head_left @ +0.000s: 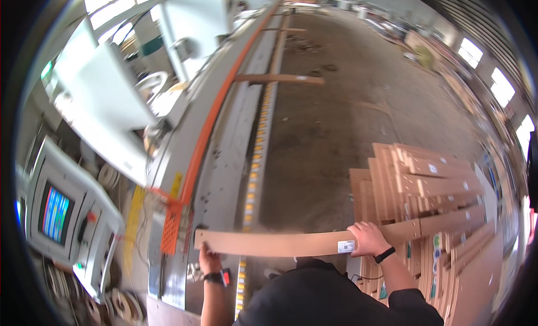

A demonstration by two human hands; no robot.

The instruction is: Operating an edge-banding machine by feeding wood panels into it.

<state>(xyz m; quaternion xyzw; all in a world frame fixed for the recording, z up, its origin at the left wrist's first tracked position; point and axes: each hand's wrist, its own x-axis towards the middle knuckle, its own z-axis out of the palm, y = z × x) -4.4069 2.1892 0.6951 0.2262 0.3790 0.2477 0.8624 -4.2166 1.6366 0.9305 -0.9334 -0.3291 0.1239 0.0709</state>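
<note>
A long, narrow brown board point(274, 243) lies crosswise in front of my body, with a white label near its right end. My left hand point(209, 261) grips the board's left end from below, over the grey machine bed point(216, 205). At the other end, my right hand point(369, 240) is closed over the board just beside the label. Both hands hold it roughly level. Right of that hand are stacked brown boards point(443, 186), several with small labels or drilled holes.
An orange rail point(216, 107) runs along the long machine, beside a strip of yellow rollers point(257, 152). Farther along, another brown board point(286, 79) lies across the bed. A control panel point(61, 214) with a lit screen stands at left. Coiled rolls point(124, 304) sit below it.
</note>
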